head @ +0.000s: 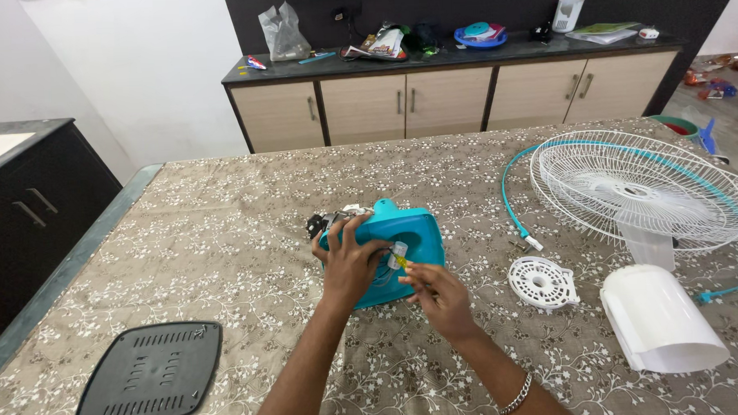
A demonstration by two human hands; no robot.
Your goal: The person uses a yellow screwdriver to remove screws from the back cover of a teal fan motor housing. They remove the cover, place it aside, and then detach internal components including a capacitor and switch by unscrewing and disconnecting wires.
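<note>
1. Here the teal fan housing (395,247) lies mid-counter (222,229), its open face tilted up toward the person.
2. The left hand (350,261) rests on its left edge, fingers (362,232) curled over the rim.
3. The right hand (442,299), nearer the opening, pinches a small yellow-handled tool (400,258) whose long axis points up-left into the housing.

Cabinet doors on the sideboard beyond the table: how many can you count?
4. All run along the sideboard: far-left door, two middle doors, right door. A further door may be hidden at right.
</note>
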